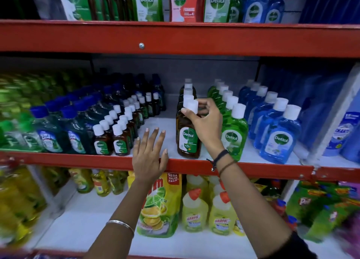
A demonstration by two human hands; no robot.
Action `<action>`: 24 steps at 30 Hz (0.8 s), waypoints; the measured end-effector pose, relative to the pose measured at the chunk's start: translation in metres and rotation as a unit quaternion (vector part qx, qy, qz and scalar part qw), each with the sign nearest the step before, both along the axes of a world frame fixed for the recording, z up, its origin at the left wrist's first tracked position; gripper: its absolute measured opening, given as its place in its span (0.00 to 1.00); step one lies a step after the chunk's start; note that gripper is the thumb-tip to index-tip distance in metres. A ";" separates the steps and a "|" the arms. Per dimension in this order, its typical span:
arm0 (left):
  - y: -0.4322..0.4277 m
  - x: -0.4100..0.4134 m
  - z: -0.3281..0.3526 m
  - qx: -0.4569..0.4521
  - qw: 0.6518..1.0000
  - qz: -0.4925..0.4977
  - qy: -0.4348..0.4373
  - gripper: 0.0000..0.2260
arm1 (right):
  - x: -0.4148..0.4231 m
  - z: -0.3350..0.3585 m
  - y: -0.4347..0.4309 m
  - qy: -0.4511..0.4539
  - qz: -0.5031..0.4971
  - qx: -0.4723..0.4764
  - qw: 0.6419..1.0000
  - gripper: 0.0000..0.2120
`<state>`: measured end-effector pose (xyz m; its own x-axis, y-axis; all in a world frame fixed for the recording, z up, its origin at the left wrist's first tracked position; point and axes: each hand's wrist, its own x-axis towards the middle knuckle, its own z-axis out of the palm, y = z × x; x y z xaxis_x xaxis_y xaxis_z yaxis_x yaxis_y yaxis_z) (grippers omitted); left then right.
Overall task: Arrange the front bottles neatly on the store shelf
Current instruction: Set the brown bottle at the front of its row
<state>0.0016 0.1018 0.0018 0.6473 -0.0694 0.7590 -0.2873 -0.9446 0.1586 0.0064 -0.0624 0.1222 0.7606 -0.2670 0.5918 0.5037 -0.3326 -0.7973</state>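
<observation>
A large brown Dettol bottle (188,141) with a white cap stands at the front of its row on the middle shelf (253,168). My right hand (204,122) is shut on its cap and neck from the right. My left hand (150,153) is open, fingers spread, over the shelf's red front edge, in the gap left of that bottle. Two rows of small brown Dettol bottles (120,141) stand left of the gap. A green Dettol bottle (233,140) and a blue Dettol bottle (278,141) head the rows on the right.
Dark green Lizol bottles (52,136) fill the left of the middle shelf. Dettol pouches (148,3) stand on the top shelf. Below are yellow Harpic bottles (194,212) and a yellow pouch (157,210). White shelf floor shows between the brown rows.
</observation>
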 end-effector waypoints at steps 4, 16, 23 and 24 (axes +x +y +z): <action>0.000 0.000 -0.001 0.003 1.000 -0.003 -0.008 0.23 | 0.003 -0.009 0.003 0.011 0.009 -0.004 1.000 0.18; -0.037 -0.030 0.031 -0.276 0.943 -0.151 0.106 0.23 | -0.051 -0.075 -0.008 0.077 0.081 0.070 0.991 0.23; -0.054 -0.039 0.054 -0.293 0.918 -0.152 0.219 0.27 | -0.040 -0.078 -0.012 0.108 0.114 0.079 0.984 0.18; -0.054 -0.041 0.055 -0.302 0.915 -0.155 0.218 0.27 | -0.039 -0.077 -0.014 0.113 0.118 0.079 0.983 0.17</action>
